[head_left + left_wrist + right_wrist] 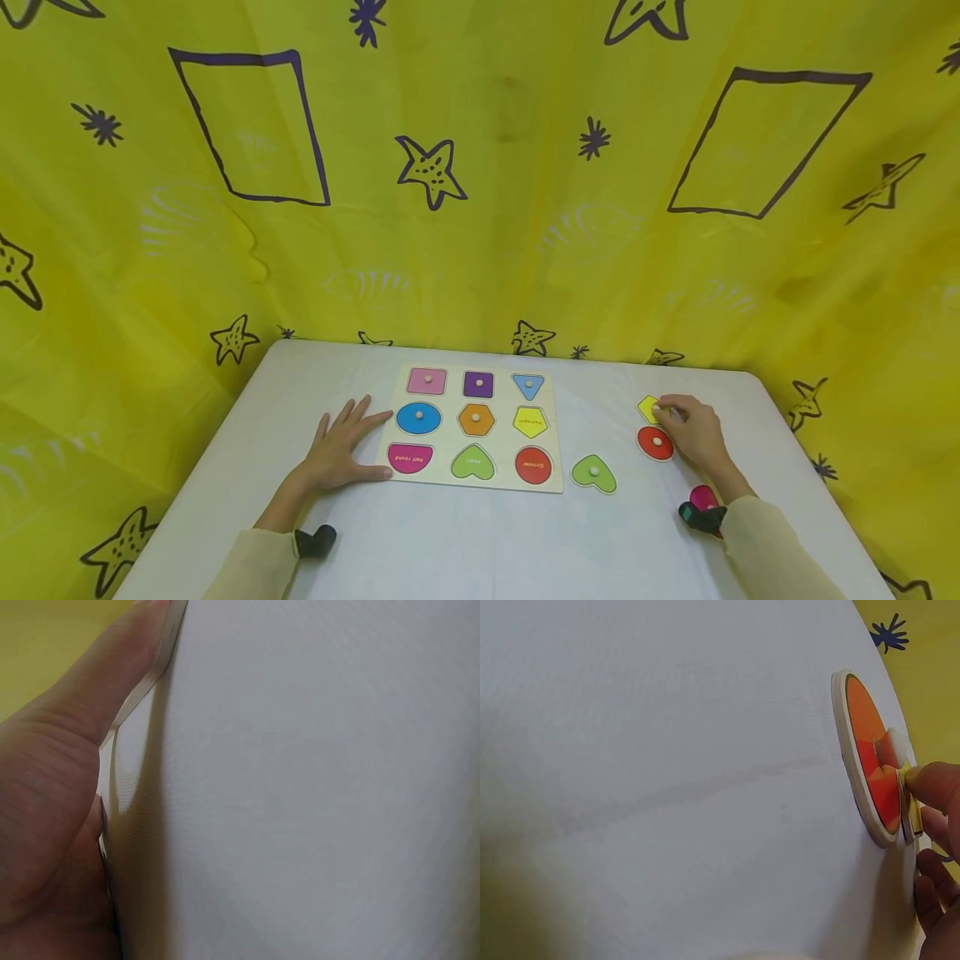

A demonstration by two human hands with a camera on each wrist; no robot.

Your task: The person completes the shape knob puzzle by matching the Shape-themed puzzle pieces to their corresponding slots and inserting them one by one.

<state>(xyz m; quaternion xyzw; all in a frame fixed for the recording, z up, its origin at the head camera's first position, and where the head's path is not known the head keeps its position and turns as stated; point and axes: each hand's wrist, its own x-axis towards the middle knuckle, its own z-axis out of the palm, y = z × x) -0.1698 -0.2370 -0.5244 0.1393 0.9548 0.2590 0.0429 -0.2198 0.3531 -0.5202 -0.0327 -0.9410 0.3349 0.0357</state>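
My left hand [341, 450] lies spread at the left edge of the wooden shape puzzle board [442, 485], thumb and a fingertip against its side. In the left wrist view the thumb [112, 671] meets the board's edge. My right hand [693, 429] pinches the small knob of the yellow pentagon piece [647, 408], at the right of the table. Just nearer lies the red circle piece [655, 445]; in the right wrist view this red disc [866, 757] stands in front of the yellow piece [913, 810]. A green heart piece [591, 477] rests between board and right hand.
Six knobbed pieces, several in all, sit in the board, including a blue oval [408, 425]. Pentagon, circle, heart and half-round spots show printed labels. A magenta piece [702, 497] lies partly under the right wrist camera [701, 518]. A yellow curtain [495, 250] hangs behind the white table [450, 542].
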